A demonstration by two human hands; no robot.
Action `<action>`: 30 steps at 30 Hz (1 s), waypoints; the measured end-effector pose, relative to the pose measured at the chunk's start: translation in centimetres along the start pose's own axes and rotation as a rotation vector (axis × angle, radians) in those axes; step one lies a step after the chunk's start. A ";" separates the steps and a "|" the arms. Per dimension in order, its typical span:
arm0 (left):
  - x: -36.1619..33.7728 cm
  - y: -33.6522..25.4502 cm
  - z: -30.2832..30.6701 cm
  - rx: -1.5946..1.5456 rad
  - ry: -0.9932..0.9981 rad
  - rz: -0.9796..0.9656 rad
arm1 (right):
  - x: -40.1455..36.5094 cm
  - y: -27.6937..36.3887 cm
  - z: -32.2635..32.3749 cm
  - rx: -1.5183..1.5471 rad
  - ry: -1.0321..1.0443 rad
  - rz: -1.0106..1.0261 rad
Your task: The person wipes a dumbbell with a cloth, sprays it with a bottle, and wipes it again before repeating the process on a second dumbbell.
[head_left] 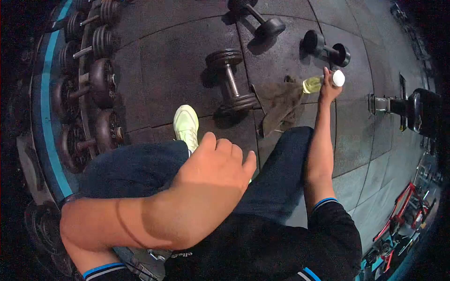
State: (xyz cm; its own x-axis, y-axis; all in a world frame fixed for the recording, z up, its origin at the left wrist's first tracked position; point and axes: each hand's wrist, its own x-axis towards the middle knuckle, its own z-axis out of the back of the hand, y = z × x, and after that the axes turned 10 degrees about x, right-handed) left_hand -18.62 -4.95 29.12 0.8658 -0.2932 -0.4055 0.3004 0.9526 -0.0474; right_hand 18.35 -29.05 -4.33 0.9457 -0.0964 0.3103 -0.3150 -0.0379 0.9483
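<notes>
My right hand (pixel 332 89) is stretched out over the floor and wrapped round a bottle (pixel 312 85). The bottle lies sideways in the grip, with its white cap (pixel 338 78) to the right and its yellow-green body to the left. Just left of it, a dark crumpled cloth (pixel 282 103) is on the floor mats. My left hand (pixel 215 164) hovers in front of my body above my knees, seen from the back. Its fingers are loosely bent with the thumb apart, and nothing shows in it; the palm is hidden.
A dumbbell with a metal handle (pixel 231 82) lies ahead, and two black dumbbells (pixel 270 28) (pixel 328 48) lie farther off. A rack of dumbbells (pixel 84 91) lines the left side. At right stands a padded bench (pixel 419 110); red-framed equipment (pixel 396 210) is at lower right.
</notes>
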 end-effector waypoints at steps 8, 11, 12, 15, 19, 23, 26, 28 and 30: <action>0.4 0.4 -1.4 0.057 0.084 -0.017 | -1.1 -7.4 6.7 -0.526 0.345 -0.367; 0.2 0.0 -1.1 0.045 0.019 -0.031 | -5.0 -2.6 4.4 -0.942 0.717 -1.275; 0.1 -0.3 -1.0 0.038 -0.015 -0.038 | -5.2 -2.8 4.3 -0.947 0.852 -1.132; -0.3 -1.2 -0.4 0.044 -0.082 -0.044 | -5.6 -9.8 5.5 -0.981 1.152 -0.797; -0.1 -1.2 -0.2 0.021 -0.062 -0.073 | -4.9 -13.4 7.0 -0.781 1.040 -0.892; -0.3 -0.6 -0.7 0.022 0.009 -0.049 | -3.1 -7.4 11.4 -0.919 1.134 -0.678; -0.1 -0.6 -1.4 0.042 0.038 -0.051 | -1.2 -8.3 18.9 -1.320 1.192 -0.436; 0.1 -0.8 -1.6 0.079 0.025 -0.039 | -1.7 -7.3 19.7 -1.433 1.172 -0.310; 0.5 -0.9 -1.6 0.131 -0.008 -0.004 | -3.0 -4.4 15.9 -1.440 1.144 -0.218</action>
State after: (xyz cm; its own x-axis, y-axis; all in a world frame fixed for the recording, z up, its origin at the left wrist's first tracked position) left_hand -19.13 -5.82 27.48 0.8676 -0.2982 -0.3980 0.3531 0.9329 0.0707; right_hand 15.68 -44.44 -10.48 0.7347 0.4539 -0.5042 -0.4726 0.8756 0.0995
